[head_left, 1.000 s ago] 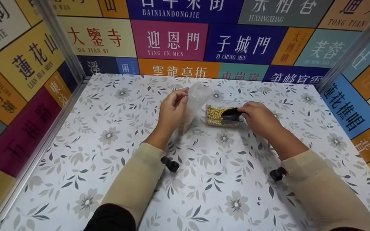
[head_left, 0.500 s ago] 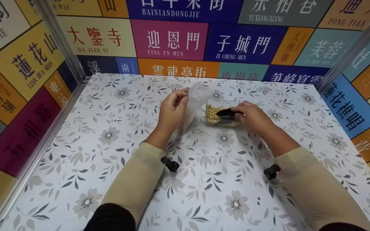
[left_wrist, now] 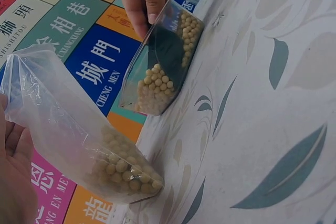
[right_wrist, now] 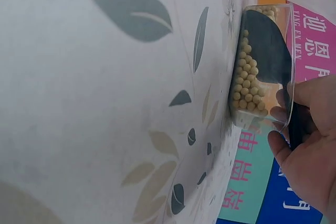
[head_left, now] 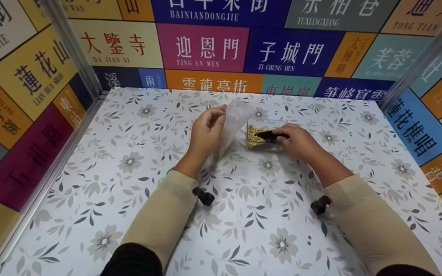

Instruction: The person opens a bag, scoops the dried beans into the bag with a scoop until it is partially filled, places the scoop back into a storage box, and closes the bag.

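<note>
My right hand (head_left: 299,142) grips the handle of a black scoop (right_wrist: 268,48), whose blade is down among yellow soybeans (left_wrist: 156,83) in a clear rectangular box (head_left: 268,148). The box stands on the table. Just left of it, my left hand (head_left: 206,128) pinches the upper edge of a translucent plastic bag (left_wrist: 65,98) and keeps it upright. Soybeans (left_wrist: 123,169) lie in the bottom of the bag, seen through its side in the left wrist view. In the right wrist view the fingers of the right hand wrap the handle by the box rim.
A white tablecloth (head_left: 221,226) with grey flowers and leaves covers the table. Colourful panels (head_left: 205,48) with Chinese lettering wall in the back and both sides. Metal posts (head_left: 77,50) rise at the back corners.
My right hand has moved left, pushing the scoop further across the box into the soybeans. The left hand and the bag stay where they were.
</note>
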A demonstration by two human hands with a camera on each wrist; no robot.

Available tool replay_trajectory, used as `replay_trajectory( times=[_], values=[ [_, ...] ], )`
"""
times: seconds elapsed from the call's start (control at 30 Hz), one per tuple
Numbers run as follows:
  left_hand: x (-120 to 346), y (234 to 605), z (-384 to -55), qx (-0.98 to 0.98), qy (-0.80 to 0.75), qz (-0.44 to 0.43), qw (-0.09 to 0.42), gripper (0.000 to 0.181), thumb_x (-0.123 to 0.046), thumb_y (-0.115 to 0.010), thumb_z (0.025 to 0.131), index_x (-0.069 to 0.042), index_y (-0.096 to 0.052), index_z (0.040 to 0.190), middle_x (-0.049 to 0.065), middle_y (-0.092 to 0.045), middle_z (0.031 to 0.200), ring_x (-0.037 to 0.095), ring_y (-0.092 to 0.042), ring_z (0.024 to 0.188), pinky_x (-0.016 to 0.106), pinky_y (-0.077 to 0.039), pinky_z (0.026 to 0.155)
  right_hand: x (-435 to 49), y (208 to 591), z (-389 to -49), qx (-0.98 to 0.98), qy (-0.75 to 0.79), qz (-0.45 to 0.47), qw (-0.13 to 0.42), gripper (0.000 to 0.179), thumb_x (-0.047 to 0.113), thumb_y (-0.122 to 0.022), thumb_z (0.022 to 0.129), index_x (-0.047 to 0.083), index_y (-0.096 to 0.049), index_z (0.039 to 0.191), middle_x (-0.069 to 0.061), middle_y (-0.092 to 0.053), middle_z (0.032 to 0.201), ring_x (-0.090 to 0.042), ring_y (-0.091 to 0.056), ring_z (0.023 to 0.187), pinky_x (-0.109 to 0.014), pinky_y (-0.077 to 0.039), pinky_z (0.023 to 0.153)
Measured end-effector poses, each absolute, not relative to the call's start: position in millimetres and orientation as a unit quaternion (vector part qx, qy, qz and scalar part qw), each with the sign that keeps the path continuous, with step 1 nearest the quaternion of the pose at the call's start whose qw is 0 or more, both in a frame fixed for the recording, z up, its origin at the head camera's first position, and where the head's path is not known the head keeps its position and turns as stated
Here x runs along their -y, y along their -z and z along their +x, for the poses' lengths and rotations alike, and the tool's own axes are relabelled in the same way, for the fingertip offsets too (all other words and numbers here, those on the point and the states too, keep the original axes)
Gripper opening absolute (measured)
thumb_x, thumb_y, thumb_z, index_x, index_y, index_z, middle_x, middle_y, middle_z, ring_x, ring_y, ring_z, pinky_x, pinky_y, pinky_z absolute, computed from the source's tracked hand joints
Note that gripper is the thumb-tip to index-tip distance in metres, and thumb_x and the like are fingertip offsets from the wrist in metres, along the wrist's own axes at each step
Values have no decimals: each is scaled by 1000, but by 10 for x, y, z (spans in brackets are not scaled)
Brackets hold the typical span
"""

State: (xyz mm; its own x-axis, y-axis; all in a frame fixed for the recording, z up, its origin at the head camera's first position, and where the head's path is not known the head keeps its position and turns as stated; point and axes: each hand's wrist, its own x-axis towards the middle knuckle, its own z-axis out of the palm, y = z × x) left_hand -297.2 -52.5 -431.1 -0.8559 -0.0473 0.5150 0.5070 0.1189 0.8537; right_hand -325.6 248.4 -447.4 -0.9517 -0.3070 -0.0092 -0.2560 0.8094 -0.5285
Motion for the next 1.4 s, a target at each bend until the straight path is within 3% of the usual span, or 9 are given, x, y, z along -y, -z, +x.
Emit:
replay_trajectory(
  times=[0.17, 0.4, 0.67, 1.03, 1.2, 1.4],
  values=[
    [524, 4424, -3080, 718, 638, -163, 224, 13, -8, -58, 98, 2, -64, 105, 13, -66, 130, 21, -61, 124, 24, -51, 103, -2508, 4514, -3265, -946, 291, -132, 59, 34, 24, -52, 103, 20, -59, 136, -6, -53, 141, -31, -48, 133, -53, -41, 108],
    [554, 4528, -3176, 721, 635, -161, 226, 11, -17, -60, 98, -9, -66, 103, -2, -67, 128, 8, -61, 121, 22, -51, 102, -2495, 4547, -3269, -937, 324, -119, 49, 34, 25, -53, 102, 20, -60, 135, -6, -55, 137, -29, -51, 127, -49, -44, 102],
    [562, 4539, -3179, 724, 625, -172, 238, 12, -21, -59, 99, -12, -65, 104, -5, -68, 127, 6, -62, 119, 23, -52, 100, -2502, 4581, -3264, -935, 335, -110, 39, 34, 27, -53, 103, 21, -60, 135, -5, -52, 140, -27, -49, 131, -49, -44, 105],
    [525, 4508, -3168, 714, 647, -150, 223, 12, -12, -59, 98, -3, -65, 104, 6, -68, 128, 14, -62, 121, 24, -52, 101, -2562, 4604, -3258, -928, 357, -105, 16, 32, 27, -56, 101, 24, -62, 132, -5, -52, 143, -28, -45, 137, -50, -38, 114],
    [515, 4392, -3058, 708, 654, -150, 219, 12, -7, -58, 98, 1, -64, 104, 12, -67, 129, 18, -62, 121, 24, -51, 102, -2637, 4585, -3239, -918, 382, -104, -2, 31, 29, -56, 101, 23, -63, 131, -2, -54, 140, -24, -49, 133, -45, -44, 108],
    [525, 4305, -2972, 713, 649, -147, 218, 11, -9, -58, 98, -1, -64, 103, 9, -67, 129, 16, -62, 120, 24, -52, 101, -2702, 4493, -3196, -908, 409, -95, -5, 34, 33, -55, 101, 24, -61, 134, 0, -51, 143, -21, -51, 129, -42, -49, 101]
  ],
)
